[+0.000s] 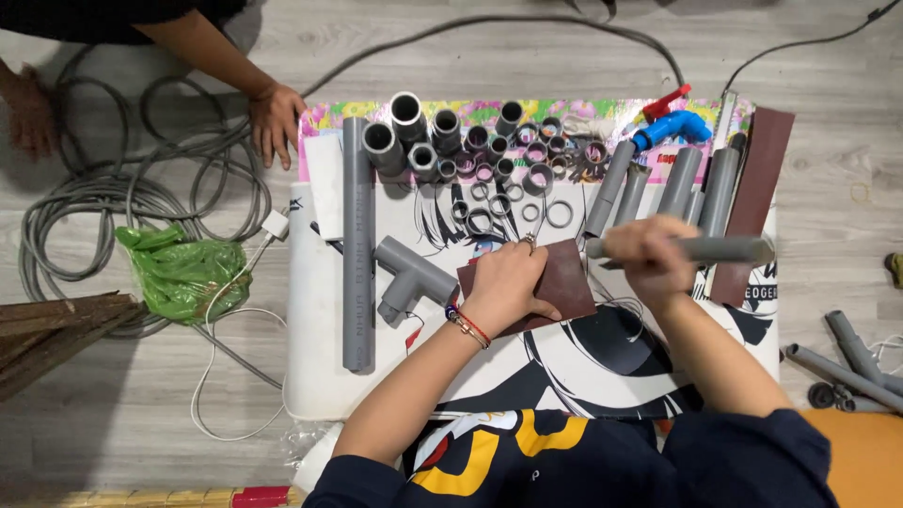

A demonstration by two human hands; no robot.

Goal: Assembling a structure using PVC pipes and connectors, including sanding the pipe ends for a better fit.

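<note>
Nearest the wearer, the left hand [508, 282] lies flat, fingers spread, pressing a brown sandpaper sheet [564, 282] onto the low table [320, 376], likely to keep it from sliding. Just right of the sheet, the right hand [649, 254] has its grip clamped around a grey pipe [724, 249], held level with one end at the sheet's edge, which suits rubbing that end. Left of the sheet lies a grey tee fitting [409, 277], and beyond that a long grey pipe [357, 235]. Farther back from the sheet, short couplings and rings [489, 150] stand sorted in rows, within reach. Far left of the sheet, another person's hand [276, 118] rests on the floor.
</note>
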